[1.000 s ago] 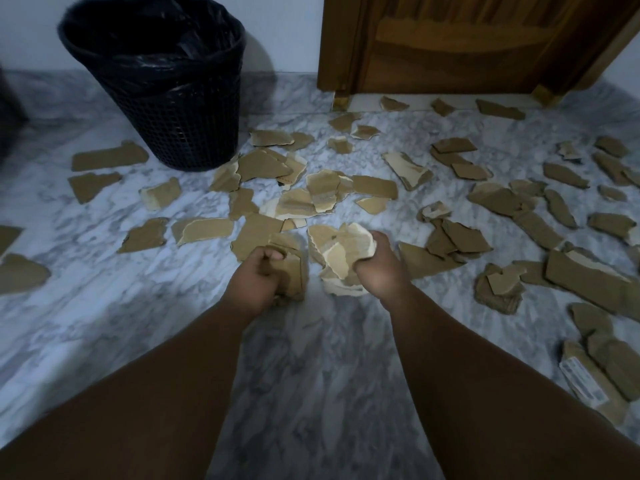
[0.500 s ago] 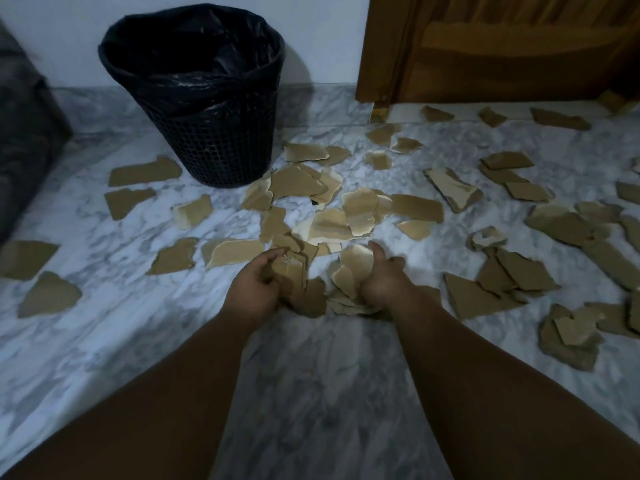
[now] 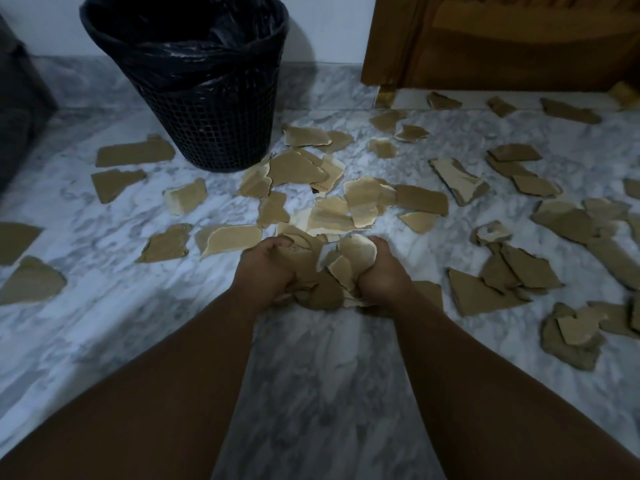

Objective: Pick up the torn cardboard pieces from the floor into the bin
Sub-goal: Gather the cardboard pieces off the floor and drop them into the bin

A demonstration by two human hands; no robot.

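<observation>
A bundle of torn brown cardboard pieces (image 3: 325,278) is squeezed between my two hands at the centre of the view, just above the marble floor. My left hand (image 3: 265,268) grips its left side with curled fingers. My right hand (image 3: 382,271) grips its right side, thumb over a pale piece. The black mesh bin (image 3: 194,84), lined with a black bag, stands at the upper left beyond the hands. Several more cardboard scraps (image 3: 349,202) lie on the floor between the hands and the bin.
Loose cardboard scraps (image 3: 485,292) cover the marble floor (image 3: 329,393) to the right, and others (image 3: 135,154) lie left of the bin. A wooden door and frame (image 3: 502,39) stand at the upper right. A dark object (image 3: 17,116) sits at the left edge.
Both hands have drawn closer together, pressing the gathered pieces into one bundle. The view has shifted so the bin sits closer and more central.
</observation>
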